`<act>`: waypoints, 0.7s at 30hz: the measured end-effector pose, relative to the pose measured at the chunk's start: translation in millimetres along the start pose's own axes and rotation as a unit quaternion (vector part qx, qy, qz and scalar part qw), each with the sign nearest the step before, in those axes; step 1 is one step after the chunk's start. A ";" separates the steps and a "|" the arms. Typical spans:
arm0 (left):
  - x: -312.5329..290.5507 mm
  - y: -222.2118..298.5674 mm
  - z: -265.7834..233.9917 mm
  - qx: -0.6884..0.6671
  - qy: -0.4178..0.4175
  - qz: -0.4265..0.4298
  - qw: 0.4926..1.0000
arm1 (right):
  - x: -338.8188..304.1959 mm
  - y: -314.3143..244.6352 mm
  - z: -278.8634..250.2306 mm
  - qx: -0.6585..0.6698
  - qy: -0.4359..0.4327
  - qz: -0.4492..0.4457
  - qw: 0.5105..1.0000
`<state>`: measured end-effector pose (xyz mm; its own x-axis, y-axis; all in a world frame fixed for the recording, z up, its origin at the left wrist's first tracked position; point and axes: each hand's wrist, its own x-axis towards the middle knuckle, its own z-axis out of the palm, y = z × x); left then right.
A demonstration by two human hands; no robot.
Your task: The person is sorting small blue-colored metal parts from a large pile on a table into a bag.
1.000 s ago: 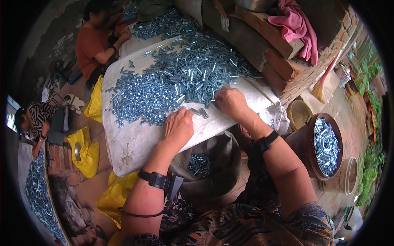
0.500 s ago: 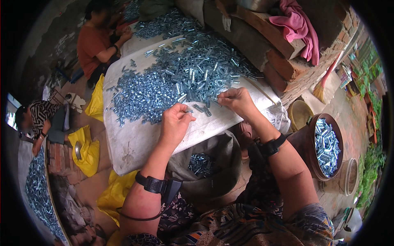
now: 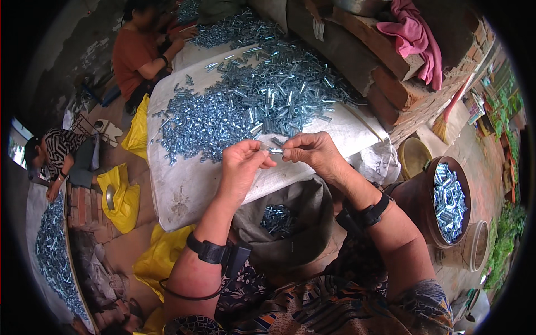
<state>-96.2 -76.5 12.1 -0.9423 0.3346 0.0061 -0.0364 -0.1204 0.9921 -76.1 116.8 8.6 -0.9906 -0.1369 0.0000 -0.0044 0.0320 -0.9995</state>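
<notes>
My right hand (image 3: 312, 155) pinches a short shiny metal sleeve (image 3: 275, 150) between thumb and fingertips. Close to the sleeve's other end is my left hand (image 3: 241, 164), its thumb and fingers closed in a pinch; whatever small piece they hold is too hidden to make out. Both hands are over the near edge of a white sheet (image 3: 187, 192). Beyond them on the sheet lies a heap of small metal nut-like pieces (image 3: 204, 125), merging at the right with a pile of loose metal sleeves (image 3: 290, 92).
Below my hands stands a dark open sack (image 3: 310, 229) with metal sleeves inside. At right is a brown bucket (image 3: 469, 209) full of sleeves, beside a clear tub (image 3: 479, 245). Yellow bags (image 3: 120, 206) lie at left. Two people (image 3: 134, 56) work at similar piles. Brickwork (image 3: 393, 89) borders the sheet.
My right hand has moved left and down, bringing the sleeve close to my left hand's fingertips. My left hand has stayed nearly in place. The whole view has shifted slightly.
</notes>
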 end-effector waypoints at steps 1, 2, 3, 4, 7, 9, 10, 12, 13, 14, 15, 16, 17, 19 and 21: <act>-0.6 1.0 -0.7 -0.007 0.002 -0.002 1.000 | 0.1 0.1 0.2 0.000 -0.001 0.000 1.000; -0.9 2.3 -0.6 -0.007 0.002 -0.001 1.000 | -0.5 0.0 -0.5 0.021 0.001 0.001 1.000; -1.1 3.7 -0.5 -0.011 0.000 -0.003 1.000 | -0.8 -0.3 -0.7 0.042 0.002 0.002 0.999; -1.3 5.1 -0.2 -0.016 -0.002 -0.005 1.000 | -0.8 -1.1 -0.5 0.042 0.002 0.001 0.999; -3.1 6.6 -2.0 -0.013 0.001 -0.010 1.000 | 0.4 0.5 2.7 0.065 0.008 0.010 0.998; -3.3 7.1 -1.8 -0.012 -0.004 -0.008 1.000 | -0.2 0.9 3.8 0.093 0.030 0.009 0.995; -3.5 7.4 -1.7 -0.010 -0.008 -0.007 1.000 | -0.2 1.8 4.2 0.093 0.030 0.009 0.995; -3.8 7.5 -1.8 -0.003 -0.011 -0.003 1.000 | 0.3 4.6 5.2 0.143 0.042 0.013 0.989; -4.1 7.5 -1.5 0.004 -0.013 0.001 1.000 | -0.2 4.7 5.6 0.143 0.043 0.013 0.989; -5.0 7.8 -1.1 0.005 -0.013 0.000 1.000 | -0.5 5.1 6.6 0.157 0.049 0.014 0.986; -6.3 8.3 -0.1 0.011 -0.010 0.004 1.000 | -0.9 5.5 7.5 0.171 0.056 0.014 0.984; -7.3 8.6 0.6 0.017 -0.007 0.006 1.000 | -1.4 6.1 8.8 0.171 0.056 0.014 0.984; -7.8 8.6 0.9 0.017 -0.007 0.006 1.000 | -2.1 6.5 10.0 0.185 0.065 0.018 0.980; -8.6 8.3 1.2 0.011 -0.010 0.010 1.000 | -3.3 6.3 11.2 0.198 0.075 0.023 0.977; -9.2 6.8 -0.3 0.002 -0.015 0.009 1.000 | -5.1 5.0 12.1 0.220 0.071 0.037 0.972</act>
<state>-87.9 -80.7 18.8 -0.9328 0.3594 0.0275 -0.0182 -0.1233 0.9922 -69.4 105.6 3.3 -0.9950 -0.0105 -0.0996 0.0957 -0.3936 -0.9143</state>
